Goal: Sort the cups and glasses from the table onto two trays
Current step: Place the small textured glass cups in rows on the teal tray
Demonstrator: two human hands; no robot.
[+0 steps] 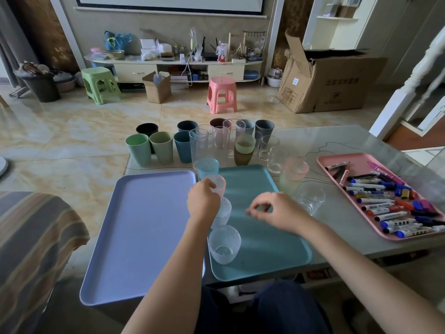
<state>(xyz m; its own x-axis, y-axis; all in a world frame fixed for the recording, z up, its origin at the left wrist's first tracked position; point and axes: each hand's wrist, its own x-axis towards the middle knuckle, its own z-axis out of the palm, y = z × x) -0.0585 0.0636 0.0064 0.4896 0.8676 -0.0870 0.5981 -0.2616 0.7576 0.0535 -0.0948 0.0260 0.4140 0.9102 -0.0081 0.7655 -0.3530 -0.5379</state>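
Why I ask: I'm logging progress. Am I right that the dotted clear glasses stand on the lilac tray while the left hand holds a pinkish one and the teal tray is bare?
Not quite: the trays are swapped. The head view shows the dotted clear glasses on the teal tray, and the lilac tray is bare. The left hand does hold a pinkish one.

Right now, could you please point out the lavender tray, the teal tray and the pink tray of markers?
lavender tray [144,227], head view, on its bare floor.
teal tray [269,239], head view, on its bare floor.
pink tray of markers [356,158], head view, on a bare stretch near its far rim.
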